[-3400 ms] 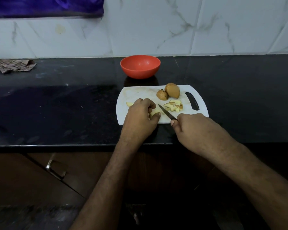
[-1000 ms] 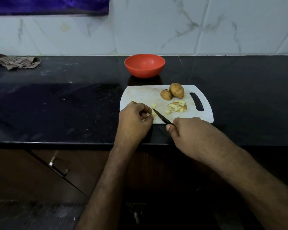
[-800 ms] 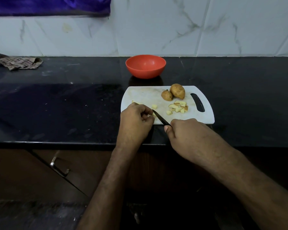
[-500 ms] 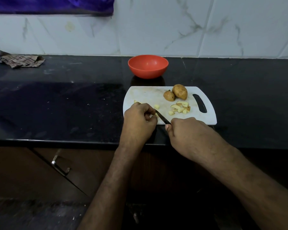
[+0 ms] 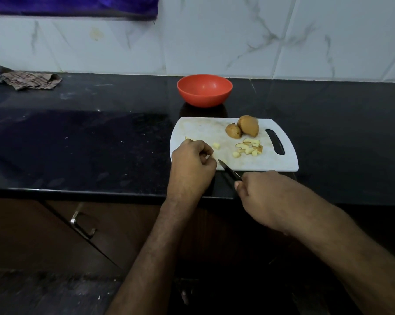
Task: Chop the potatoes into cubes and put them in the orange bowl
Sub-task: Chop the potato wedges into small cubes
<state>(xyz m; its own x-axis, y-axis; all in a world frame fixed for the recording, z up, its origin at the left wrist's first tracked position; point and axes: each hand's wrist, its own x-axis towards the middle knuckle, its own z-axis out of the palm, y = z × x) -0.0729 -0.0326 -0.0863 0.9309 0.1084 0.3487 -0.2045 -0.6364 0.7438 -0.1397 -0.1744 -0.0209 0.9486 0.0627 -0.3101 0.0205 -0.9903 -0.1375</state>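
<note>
Head view: our left hand (image 5: 192, 165) pinches a small, firm, slippery potato piece (image 5: 211, 156); our right hand (image 5: 263, 192) grips the knife (image 5: 229, 169); we keep fingertips clear.

A glossy black tabletop (image 5: 101, 142) runs the full width, backed by pale marbled wall tiles. Right of centre lies a white cutting board (image 5: 201, 130), its near edge close to the tabletop's front lip. Just beyond its far edge stands an orange bowl (image 5: 204, 90). Far left, near the wall, sits a crumpled checked cloth (image 5: 29, 80).
</note>
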